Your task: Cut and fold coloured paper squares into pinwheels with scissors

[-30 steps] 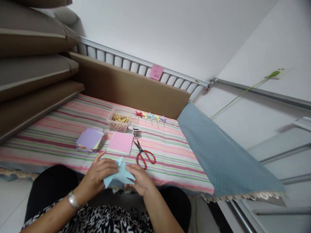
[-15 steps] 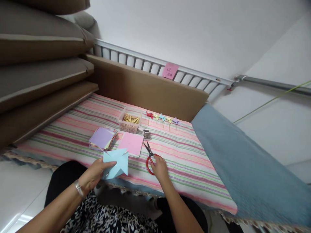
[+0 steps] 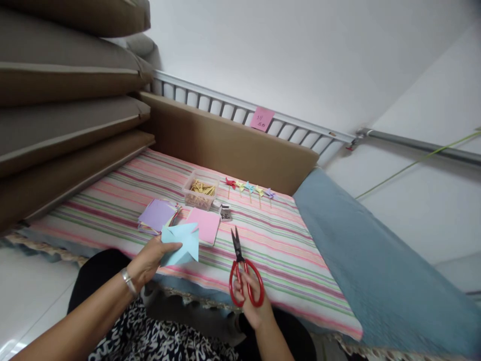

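Between the thumb and fingers of my left hand [image 3: 152,255] is a light blue square of paper [image 3: 184,240], with slits running in from its corners. My right hand [image 3: 253,301] holds red-handled scissors [image 3: 238,250] above the cloth, blades pointing away from me and slightly apart, fingers through the handles. A stack of pink paper [image 3: 205,225] lies just beyond the blue sheet. To its left is a pile of coloured paper topped with purple [image 3: 156,215].
A clear plastic box of small wooden sticks [image 3: 203,189] stands behind the papers, beside a small open case of metal bits [image 3: 225,213]. Several paper pinwheels [image 3: 249,187] lie in a row on the striped cloth [image 3: 293,250]. Stacked cushions [image 3: 75,120] rise at left.
My right hand has lifted the scissors off the cloth and drawn them nearer, turning palm up with fingers in the handles. The blue paper stays in my left hand, slightly tilted.
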The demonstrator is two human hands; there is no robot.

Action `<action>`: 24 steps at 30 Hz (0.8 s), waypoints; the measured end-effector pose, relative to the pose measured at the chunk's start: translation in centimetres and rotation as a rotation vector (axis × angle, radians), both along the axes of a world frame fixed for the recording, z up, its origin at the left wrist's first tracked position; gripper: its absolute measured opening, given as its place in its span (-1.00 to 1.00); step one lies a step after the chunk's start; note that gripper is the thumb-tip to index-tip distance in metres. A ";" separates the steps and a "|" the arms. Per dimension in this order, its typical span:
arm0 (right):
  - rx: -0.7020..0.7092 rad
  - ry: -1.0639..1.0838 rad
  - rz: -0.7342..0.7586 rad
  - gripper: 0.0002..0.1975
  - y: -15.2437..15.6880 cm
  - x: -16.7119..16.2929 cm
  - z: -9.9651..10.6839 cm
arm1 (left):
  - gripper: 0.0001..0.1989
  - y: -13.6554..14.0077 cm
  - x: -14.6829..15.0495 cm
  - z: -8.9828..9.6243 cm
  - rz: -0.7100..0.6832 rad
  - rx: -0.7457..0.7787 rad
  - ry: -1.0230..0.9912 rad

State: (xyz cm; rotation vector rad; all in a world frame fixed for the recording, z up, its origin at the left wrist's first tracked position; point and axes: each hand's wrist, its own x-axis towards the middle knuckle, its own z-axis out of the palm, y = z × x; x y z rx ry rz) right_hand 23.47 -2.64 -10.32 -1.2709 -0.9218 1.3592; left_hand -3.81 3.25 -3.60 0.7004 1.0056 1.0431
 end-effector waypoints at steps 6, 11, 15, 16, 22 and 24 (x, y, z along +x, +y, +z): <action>0.026 0.279 0.168 -0.51 -3.8 -3.0 1.9 | -0.65 -0.1 1.4 0.2 0.011 0.060 0.074; 0.056 -0.240 0.324 -0.49 -5.3 -3.4 3.2 | -0.70 -0.6 1.4 1.1 0.013 0.099 0.132; 0.084 -0.380 0.385 -0.61 -6.0 -4.2 4.2 | -0.70 -0.6 1.1 1.1 0.041 0.106 0.175; 0.071 -0.391 0.405 -0.64 -6.1 -4.4 4.6 | -0.69 -0.6 1.1 1.0 0.039 0.108 0.182; -0.077 -0.482 0.393 -0.74 -6.2 -5.8 6.6 | -0.67 -0.9 1.2 0.3 -0.016 0.133 0.215; -0.109 -0.497 0.388 -0.75 -6.2 -6.0 7.0 | -0.67 -1.1 1.1 0.3 -0.034 0.139 0.225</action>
